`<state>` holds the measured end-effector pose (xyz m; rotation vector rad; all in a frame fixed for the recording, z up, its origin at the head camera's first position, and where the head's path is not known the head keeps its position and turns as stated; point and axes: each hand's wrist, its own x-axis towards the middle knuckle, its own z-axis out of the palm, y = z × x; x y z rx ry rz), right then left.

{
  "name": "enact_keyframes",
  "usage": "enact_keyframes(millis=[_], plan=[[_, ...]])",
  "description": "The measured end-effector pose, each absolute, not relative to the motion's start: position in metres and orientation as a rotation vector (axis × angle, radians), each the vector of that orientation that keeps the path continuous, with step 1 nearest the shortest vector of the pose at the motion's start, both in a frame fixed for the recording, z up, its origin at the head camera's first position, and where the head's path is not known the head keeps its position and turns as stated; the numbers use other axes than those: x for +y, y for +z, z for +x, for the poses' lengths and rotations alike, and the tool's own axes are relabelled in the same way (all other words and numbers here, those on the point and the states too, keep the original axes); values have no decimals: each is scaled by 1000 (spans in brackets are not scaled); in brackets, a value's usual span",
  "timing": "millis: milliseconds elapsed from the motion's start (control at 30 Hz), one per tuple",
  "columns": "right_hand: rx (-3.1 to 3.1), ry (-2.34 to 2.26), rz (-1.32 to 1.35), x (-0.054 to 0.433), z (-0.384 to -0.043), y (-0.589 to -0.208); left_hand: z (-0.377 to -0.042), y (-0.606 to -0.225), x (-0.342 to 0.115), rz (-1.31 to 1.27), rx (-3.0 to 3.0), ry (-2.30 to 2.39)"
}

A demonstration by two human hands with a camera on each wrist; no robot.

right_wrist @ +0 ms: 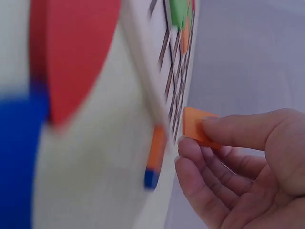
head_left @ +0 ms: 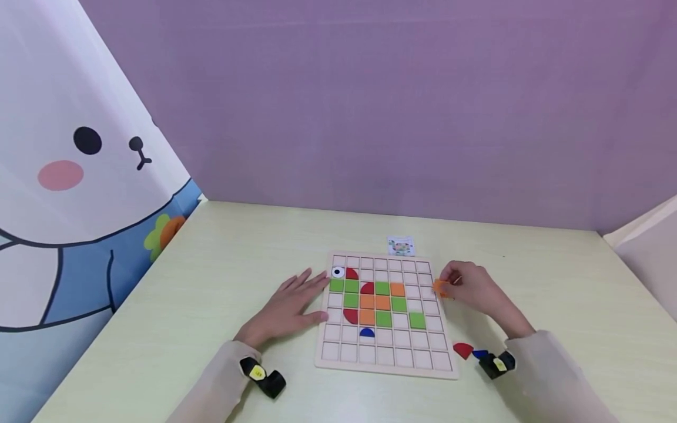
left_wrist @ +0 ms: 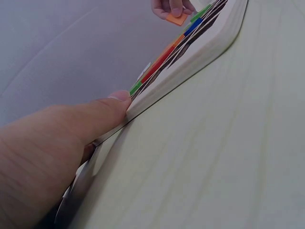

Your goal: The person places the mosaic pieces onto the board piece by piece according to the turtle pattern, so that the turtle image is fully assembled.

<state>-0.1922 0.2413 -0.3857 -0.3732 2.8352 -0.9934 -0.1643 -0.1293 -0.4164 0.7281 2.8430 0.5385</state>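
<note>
A light wooden grid board point(head_left: 392, 356) lies on the table with green, orange, red and blue tiles set in its squares. One white tile with a black dot point(head_left: 337, 272) sits near its top left. My left hand point(head_left: 285, 311) rests flat at the board's left side, fingers spread; the thumb point(left_wrist: 112, 107) touches the edge in the left wrist view. Beyond the right edge, my right hand point(head_left: 473, 286) pinches an orange square tile point(right_wrist: 195, 125) between thumb and fingers. Under that hand, an orange piece point(right_wrist: 156, 148) with a blue end lies beside the board.
Right of the board's lower corner lie a red rounded piece point(head_left: 463, 351) and a blue piece point(head_left: 480, 354), close to the right wrist's black strap. A small printed card point(head_left: 401, 245) lies behind the board. A purple cloth wall point(head_left: 402, 117) stands along the table's far edge.
</note>
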Motion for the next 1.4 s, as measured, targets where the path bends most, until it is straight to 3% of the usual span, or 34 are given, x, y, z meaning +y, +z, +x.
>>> enact_keyframes(millis=[400, 867, 1400], plan=[[2731, -1063, -501, 202, -167, -379, -165, -416, -131, 751, 2848, 552], [2649, -1075, -592, 183, -164, -391, -166, -420, -132, 741, 2846, 570], [2652, -1086, -505, 173, -160, -390, -166, -420, -133, 737, 2852, 564]])
